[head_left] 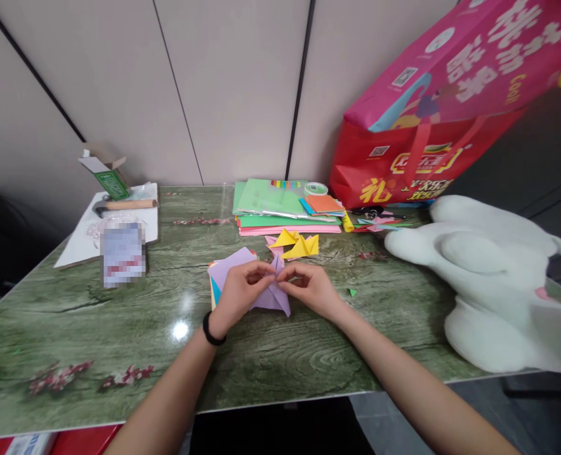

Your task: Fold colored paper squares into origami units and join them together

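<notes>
A folded piece of purple origami paper (271,299) is pinched between my two hands over the green table. My left hand (245,283), with a black band at the wrist, grips its left side near the middle. Opposite it, my right hand (310,285) pinches the same paper with thumb and fingertips. Part of the folds is hidden behind the fingers. Beneath and beside my left hand lies a stack of coloured paper squares (230,265), a purple one on top. Just beyond my hands sit yellow folded paper pieces (304,245) with a pink one beside them.
Stacked coloured paper and folders (266,201) lie at the back. A white plush toy (493,278) covers the right side, with red and pink bags (404,158) behind it. At left are a hammer (131,204), a small box (112,180) and a blurred packet (123,254).
</notes>
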Demonstrator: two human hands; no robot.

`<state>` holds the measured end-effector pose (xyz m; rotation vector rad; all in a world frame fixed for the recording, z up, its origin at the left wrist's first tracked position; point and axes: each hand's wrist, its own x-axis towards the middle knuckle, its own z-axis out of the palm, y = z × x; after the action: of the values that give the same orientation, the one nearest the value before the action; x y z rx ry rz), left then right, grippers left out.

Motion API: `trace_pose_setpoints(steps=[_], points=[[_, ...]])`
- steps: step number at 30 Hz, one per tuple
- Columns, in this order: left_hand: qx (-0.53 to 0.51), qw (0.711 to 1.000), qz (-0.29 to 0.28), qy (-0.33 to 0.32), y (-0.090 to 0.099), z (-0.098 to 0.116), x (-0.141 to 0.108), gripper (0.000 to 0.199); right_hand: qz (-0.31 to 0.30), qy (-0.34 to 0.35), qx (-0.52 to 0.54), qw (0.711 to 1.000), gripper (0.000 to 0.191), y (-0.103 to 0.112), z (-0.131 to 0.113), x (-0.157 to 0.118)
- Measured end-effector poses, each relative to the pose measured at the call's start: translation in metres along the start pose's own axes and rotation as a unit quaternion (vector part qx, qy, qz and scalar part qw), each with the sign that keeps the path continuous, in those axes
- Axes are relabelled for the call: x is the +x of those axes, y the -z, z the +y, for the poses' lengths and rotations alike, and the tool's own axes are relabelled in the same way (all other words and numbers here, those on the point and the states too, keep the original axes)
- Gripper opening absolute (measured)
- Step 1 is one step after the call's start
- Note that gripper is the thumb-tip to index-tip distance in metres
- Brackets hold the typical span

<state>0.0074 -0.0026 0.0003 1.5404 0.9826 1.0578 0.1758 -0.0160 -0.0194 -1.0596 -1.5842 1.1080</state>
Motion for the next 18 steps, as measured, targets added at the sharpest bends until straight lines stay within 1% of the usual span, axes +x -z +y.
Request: trace_pose_setpoints(steps=[2,5,8,11,14,18], points=[[-0.009,1.000,0.008,0.008,-0.0016,-0.0007,-0.0002,0.019,0.002,0.000,0.002,1.000,0.014,-0.0018,-0.0002,-0.0010],[-0.023,0.999,0.014,0.026,-0.0033,-0.0012,-0.0006,0.026,0.013,-0.017,0.045,0.999,0.024,-0.0027,-0.0004,-0.0002],[-0.018,0.999,-0.006,0.037,-0.0044,0.0002,-0.0016,0.027,0.046,-0.031,0.101,0.993,0.029,-0.0009,-0.0007,0.0029],[-0.003,0.999,-0.026,0.039,-0.0054,0.0021,-0.0028,0.026,0.059,-0.044,0.145,0.987,0.031,0.0019,-0.0009,0.0056],[0.001,0.998,-0.038,0.045,-0.0065,0.0026,-0.0035,0.026,0.067,-0.029,0.144,0.987,0.029,0.0028,-0.0014,0.0059],[-0.010,0.998,-0.042,0.051,-0.0077,0.0017,-0.0033,0.028,0.079,-0.015,0.114,0.990,0.021,0.0011,-0.0014,0.0045]])
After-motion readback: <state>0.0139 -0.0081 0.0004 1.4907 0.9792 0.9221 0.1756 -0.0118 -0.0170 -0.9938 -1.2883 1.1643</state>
